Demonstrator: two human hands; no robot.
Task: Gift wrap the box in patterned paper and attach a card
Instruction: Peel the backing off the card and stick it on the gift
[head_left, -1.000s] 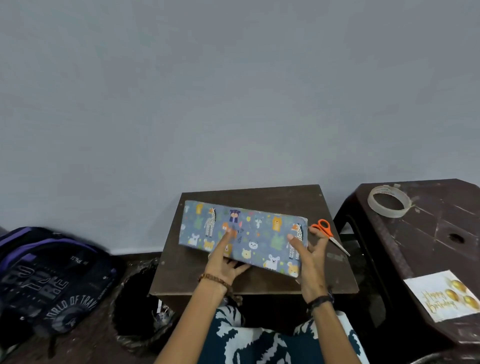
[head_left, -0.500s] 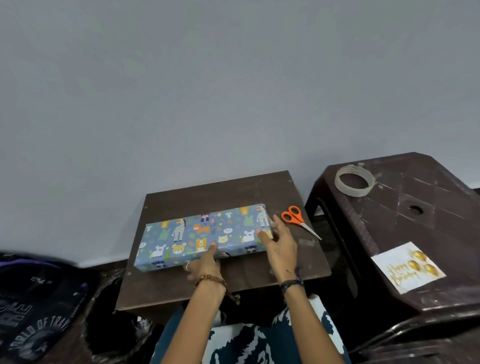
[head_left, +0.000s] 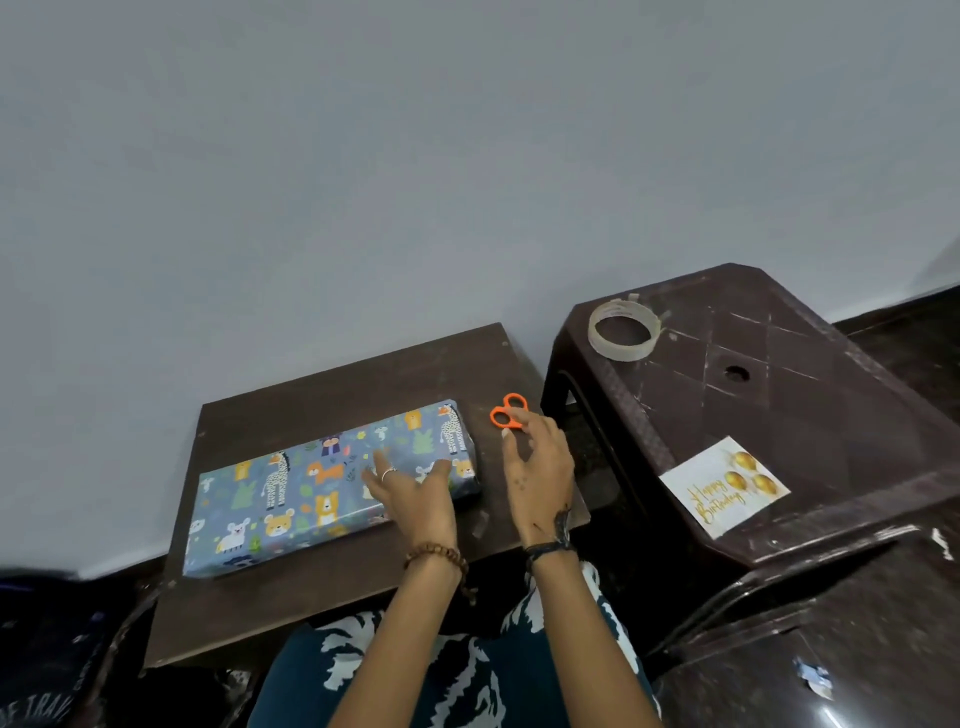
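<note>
plastic, dark brown and glossy, makes up the big moulded stool (head_left: 810, 415) on the right, its top scored in a diamond pattern with a round hole at the centre. left of it sits the flat, matte brown wooden surface (head_left: 291, 597), square-cornered and set against a plain grey wall (head_left: 415, 156). on that surface lies the box (head_left: 311, 488), a long flat slab fully wrapped in smooth blue paper printed with cartoon animals, angled so its right end points away. left hand (head_left: 415, 493) rests on the box's right end, fingers spread and straight, gripping nothing. right hand (head_left: 540, 467) hovers just right of the box with fingers loose and released, fingertips over the orange-handled scissors (head_left: 508, 411); whether they touch, i cannot tell. card (head_left: 724, 486), a white rectangle with gold balloons and lettering, lies on the stool's near edge. a translucent tape ring (head_left: 623, 330) sits at the stool's far corner.
</note>
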